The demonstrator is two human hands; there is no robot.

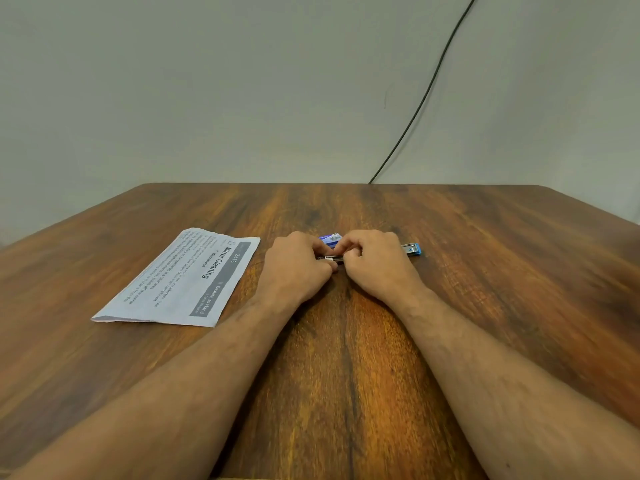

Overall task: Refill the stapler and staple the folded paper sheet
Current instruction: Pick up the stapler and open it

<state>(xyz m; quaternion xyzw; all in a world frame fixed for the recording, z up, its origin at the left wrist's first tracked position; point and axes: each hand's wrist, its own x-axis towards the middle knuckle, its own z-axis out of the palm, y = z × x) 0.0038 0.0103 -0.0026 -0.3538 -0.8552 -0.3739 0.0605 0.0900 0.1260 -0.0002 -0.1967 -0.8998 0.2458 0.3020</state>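
Note:
A small stapler (412,249) with a blue end and metal body lies on the wooden table (346,375), mostly hidden under my hands. My left hand (298,265) and my right hand (377,261) meet over it, fingers pinched on its metal part (332,258) between them. Just behind my fingers peeks a small blue and white staple box (330,238). The folded paper sheet (183,278), printed with "Mirror Cleaning", lies flat to the left of my left hand, untouched.
A black cable (426,95) runs down the pale wall behind the table's far edge. Bare wood spreads to the right of the stapler and in front of my forearms.

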